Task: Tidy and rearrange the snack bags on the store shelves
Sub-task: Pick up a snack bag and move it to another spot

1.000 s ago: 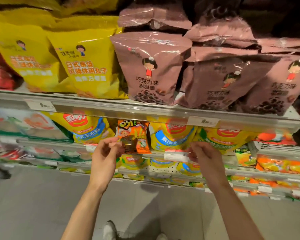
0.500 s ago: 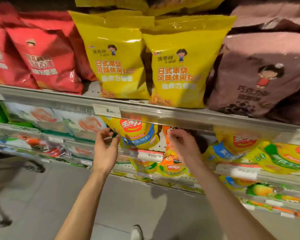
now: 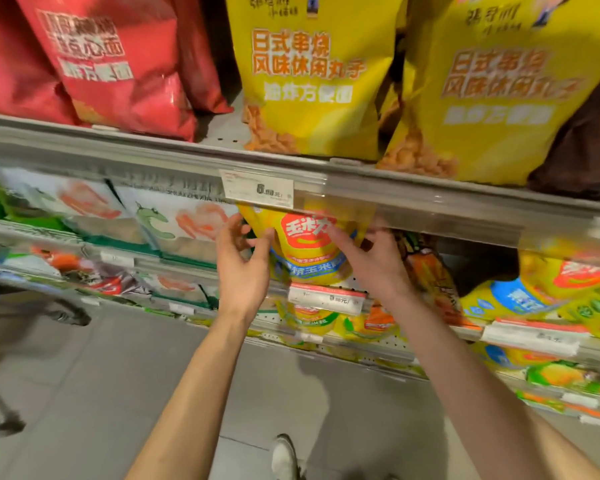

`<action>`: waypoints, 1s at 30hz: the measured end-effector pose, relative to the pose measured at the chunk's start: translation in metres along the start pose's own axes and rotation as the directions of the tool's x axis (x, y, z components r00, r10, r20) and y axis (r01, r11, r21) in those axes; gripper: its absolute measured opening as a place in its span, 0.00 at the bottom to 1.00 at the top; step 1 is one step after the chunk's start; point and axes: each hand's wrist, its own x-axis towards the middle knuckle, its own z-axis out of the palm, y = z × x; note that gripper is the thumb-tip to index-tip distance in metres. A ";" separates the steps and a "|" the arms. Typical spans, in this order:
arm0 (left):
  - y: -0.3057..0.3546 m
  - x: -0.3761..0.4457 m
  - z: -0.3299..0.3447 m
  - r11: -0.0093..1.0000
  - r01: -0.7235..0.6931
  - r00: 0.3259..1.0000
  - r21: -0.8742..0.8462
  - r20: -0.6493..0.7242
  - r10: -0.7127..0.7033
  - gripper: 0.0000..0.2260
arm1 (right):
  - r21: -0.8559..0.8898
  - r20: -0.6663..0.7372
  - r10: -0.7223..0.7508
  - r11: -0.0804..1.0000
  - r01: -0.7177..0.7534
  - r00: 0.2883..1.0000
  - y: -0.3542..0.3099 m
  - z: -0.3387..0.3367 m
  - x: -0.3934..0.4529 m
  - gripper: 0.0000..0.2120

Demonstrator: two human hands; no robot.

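A yellow corn snack bag (image 3: 309, 258) with a red logo stands on the second shelf, just under the upper shelf rail (image 3: 430, 202). My left hand (image 3: 243, 268) is at its left edge, thumb on the front and fingers behind. My right hand (image 3: 374, 268) holds its right edge, with the index finger stretched across the logo. To the right of that hand leans an orange snack bag (image 3: 426, 271), partly hidden. More yellow corn bags (image 3: 568, 282) fill the shelf further right.
Large yellow bags (image 3: 312, 81) and red bags (image 3: 118, 64) stand on the upper shelf. White and green bags (image 3: 181, 223) sit left of my hands. A price tag (image 3: 326, 299) hangs below the bag. Lower shelves jut out over the grey floor by my shoe (image 3: 284, 455).
The view has shifted left and closer. My right hand left the orange bag and moved onto the yellow corn bag. My left hand closed in on that bag's left edge.
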 end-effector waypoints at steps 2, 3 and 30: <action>0.003 0.003 -0.001 1.000 -0.006 1.000 0.025 0.004 0.006 0.16 | 0.037 0.001 -0.003 0.999 0.003 1.000 -0.002 -0.003 -0.003 0.35; 0.004 0.003 -0.002 0.999 -0.018 1.000 0.039 0.010 0.017 0.15 | 0.060 0.007 -0.006 0.998 0.005 1.000 -0.002 -0.005 -0.004 0.35; -0.004 -0.029 -0.043 0.986 0.036 0.940 0.162 0.328 -0.088 0.25 | 0.016 0.153 0.008 1.000 -0.011 0.988 0.002 -0.024 -0.056 0.18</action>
